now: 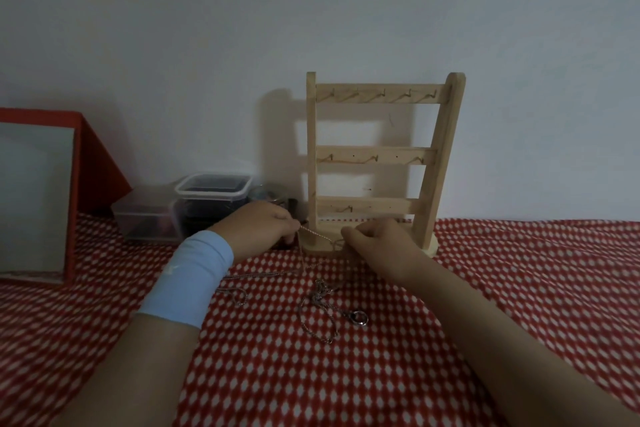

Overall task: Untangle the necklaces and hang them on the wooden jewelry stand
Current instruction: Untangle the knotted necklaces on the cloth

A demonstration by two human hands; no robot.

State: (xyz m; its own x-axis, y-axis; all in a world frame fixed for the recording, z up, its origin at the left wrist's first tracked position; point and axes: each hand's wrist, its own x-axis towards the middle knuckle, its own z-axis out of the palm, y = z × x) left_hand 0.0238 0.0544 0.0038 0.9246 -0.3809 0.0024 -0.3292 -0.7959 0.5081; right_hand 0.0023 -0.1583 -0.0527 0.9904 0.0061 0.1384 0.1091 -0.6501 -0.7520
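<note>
**Both hands hold one chain in front of the stand**

The left hand (263, 225) and right hand (377, 243), fingers curled, each pinch an end of a twisted chain (315, 234) stretched between them. It hangs just in front of the wooden stand (377, 156), which sits at the back edge of the red checked cloth (519, 288). A tangle of necklaces (322, 308) lies mid-cloth below the hands. Plastic boxes (207, 198) stand by the back edge, left of the stand.

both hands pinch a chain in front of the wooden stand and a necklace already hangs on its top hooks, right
No: the head view shows every hook on the wooden jewelry stand bare. The left hand and right hand do pinch the chain in front of it.
</note>
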